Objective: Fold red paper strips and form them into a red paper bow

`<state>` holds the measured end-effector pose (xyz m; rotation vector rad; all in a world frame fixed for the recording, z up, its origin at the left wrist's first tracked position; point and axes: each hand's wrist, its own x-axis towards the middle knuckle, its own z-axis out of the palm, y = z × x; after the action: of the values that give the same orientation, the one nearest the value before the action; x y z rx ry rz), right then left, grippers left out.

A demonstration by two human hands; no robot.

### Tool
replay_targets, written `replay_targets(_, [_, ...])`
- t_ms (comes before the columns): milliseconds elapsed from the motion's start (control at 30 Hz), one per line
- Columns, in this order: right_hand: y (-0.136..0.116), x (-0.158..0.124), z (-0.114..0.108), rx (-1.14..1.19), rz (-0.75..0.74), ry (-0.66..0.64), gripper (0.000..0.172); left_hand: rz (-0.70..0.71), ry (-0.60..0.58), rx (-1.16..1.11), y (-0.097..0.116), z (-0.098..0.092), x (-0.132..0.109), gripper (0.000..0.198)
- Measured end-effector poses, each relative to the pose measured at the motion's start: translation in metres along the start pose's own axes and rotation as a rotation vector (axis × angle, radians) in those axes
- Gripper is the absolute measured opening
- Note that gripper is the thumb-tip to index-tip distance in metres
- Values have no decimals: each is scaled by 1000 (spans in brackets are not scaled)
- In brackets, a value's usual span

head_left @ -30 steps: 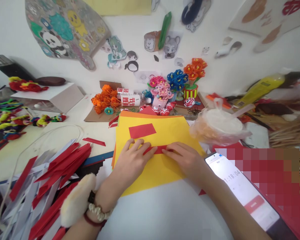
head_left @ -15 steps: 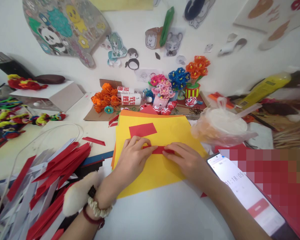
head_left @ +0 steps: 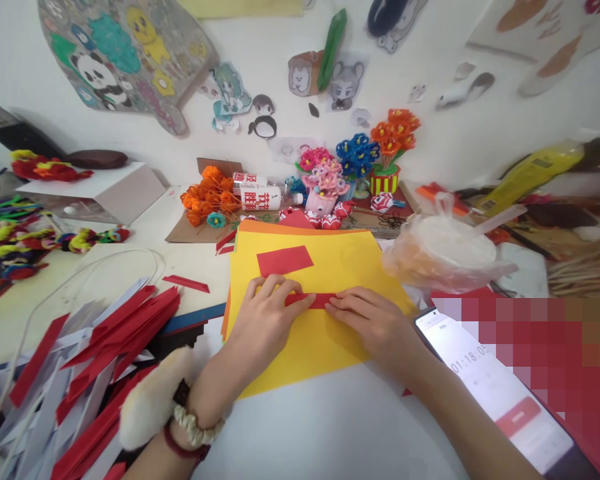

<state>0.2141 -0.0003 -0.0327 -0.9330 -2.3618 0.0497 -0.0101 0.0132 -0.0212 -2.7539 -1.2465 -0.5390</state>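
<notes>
A narrow folded red paper strip (head_left: 314, 301) lies on a stack of yellow paper sheets (head_left: 330, 267). My left hand (head_left: 267, 319) presses down on the strip's left end with bent fingers pinched on it. From the other side, my right hand (head_left: 373, 322) holds the right end, fingertips pressed flat on the paper. A separate red paper rectangle (head_left: 285, 260) rests flat on the yellow stack just behind my hands. A fluffy cuff and bracelets sit on my left wrist.
A pile of red and white paper strips (head_left: 95, 360) fills the left foreground. A phone showing a timer (head_left: 500, 393) lies at the right. A bagged cup with a lid (head_left: 447, 257) stands behind it. Paper flowers (head_left: 360, 157), a bottle (head_left: 263, 198) and pipe cleaners (head_left: 25, 233) line the back.
My fingers shifted slightly along the red strip, pressing the fold; the strip stays in the same place on the yellow stack. The phone's timer advanced.
</notes>
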Motion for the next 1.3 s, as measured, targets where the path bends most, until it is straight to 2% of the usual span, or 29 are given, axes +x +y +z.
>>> replay_targets(133, [0,0,3,-20,5,14,28,15,-16,47,1,-4,1,36])
replay_targets(333, [-5,6,2,-89,-9,13,29,69,-32,237,13,-17,0,39])
replay_targets(500, [-5,6,0,-15,52,3,31,83,-35,247,17,-13,-2,38])
replay_targets(667, [0,0,-1,128,199,111,35,52,-46,191,15,-8,-3,38])
replay_targets(800, [-2,0,-5,12,340,263,34,42,-44,183,17,-8,-3,37])
replay_targets(900, [-3,1,-5,-5,305,203,32,55,-22,178,18,-7,-3,37])
replay_targets(1000, [-2,-1,-4,6,299,107,39,50,-18,171,18,-7,-3,37])
replay_targets(1167, [-6,-1,-2,-98,250,98,53,29,-22,152,17,-7,-3,38])
replay_targets(1300, [-17,3,4,-219,142,19,47,29,-13,138,18,-6,-3,39])
